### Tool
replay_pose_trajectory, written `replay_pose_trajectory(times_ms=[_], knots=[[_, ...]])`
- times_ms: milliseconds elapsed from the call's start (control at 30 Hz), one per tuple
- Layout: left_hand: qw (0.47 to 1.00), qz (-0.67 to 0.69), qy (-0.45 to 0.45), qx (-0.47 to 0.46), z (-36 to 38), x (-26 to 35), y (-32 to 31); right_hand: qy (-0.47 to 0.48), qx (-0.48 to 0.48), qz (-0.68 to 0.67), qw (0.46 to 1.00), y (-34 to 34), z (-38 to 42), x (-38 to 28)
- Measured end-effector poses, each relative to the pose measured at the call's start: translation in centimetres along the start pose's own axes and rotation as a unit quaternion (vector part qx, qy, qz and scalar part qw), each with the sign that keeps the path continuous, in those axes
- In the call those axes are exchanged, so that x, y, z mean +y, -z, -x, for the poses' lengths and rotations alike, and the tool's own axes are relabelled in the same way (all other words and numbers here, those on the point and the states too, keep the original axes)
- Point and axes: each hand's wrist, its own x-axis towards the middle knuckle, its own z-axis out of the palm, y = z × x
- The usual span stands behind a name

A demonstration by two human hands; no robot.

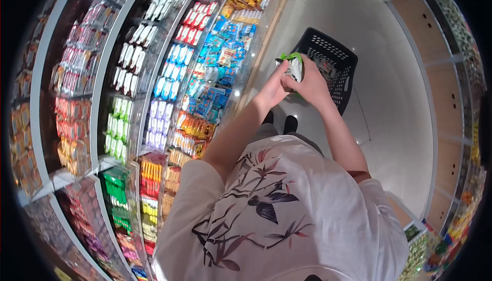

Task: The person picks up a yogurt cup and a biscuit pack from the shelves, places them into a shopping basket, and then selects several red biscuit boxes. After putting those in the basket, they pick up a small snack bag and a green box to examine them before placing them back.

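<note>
Between my two hands, out in front of my body, is a small green and white snack packet (294,71). My left hand (277,87) grips its left and lower side, the thumb across its front. On the other side my right hand (311,82) wraps round the packet, fingers closed at its top edge. Just beyond and below the hands a black perforated shopping basket (350,64) sits on the floor, partly hidden by my right hand and forearm. A few small items (326,66) show inside it.
To the left, slanted shelves hold rows of packaged snacks, with blue packets (212,71) and green-white packets (119,127) among them. Pale glossy floor (389,91) lies around the basket. Along the right runs a wooden cabinet base (428,29). My shoes (290,123) are below the hands.
</note>
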Motion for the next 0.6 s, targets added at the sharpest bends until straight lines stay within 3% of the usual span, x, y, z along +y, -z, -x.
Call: replay_pose_trajectory(times_ms=[133,300,367,433,533,600], knots=[[0.983,0.154,-0.094,0.014,1.9,0.4,1.2,0.118,-0.058,0.006,0.991,-2.0,-0.3,-1.1],[0.964,0.146,-0.221,0.036,4.9,3.5,2.4,0.249,-0.132,-0.061,0.958,-3.8,-2.1,-3.0],[0.958,0.169,-0.232,-0.002,6.1,5.0,3.8,0.189,-0.192,-0.138,0.953,-4.1,-2.9,-4.7],[0.959,0.146,-0.242,0.034,7.8,7.1,2.7,0.17,-0.221,-0.148,0.949,-5.1,-4.0,-6.0],[0.952,0.117,-0.274,0.063,8.4,8.8,5.6,0.284,-0.142,-0.033,0.948,-7.8,-5.1,-7.9],[0.968,0.055,-0.226,0.091,9.1,10.2,7.1,0.334,-0.081,0.017,0.939,-9.6,-5.5,-9.6]])
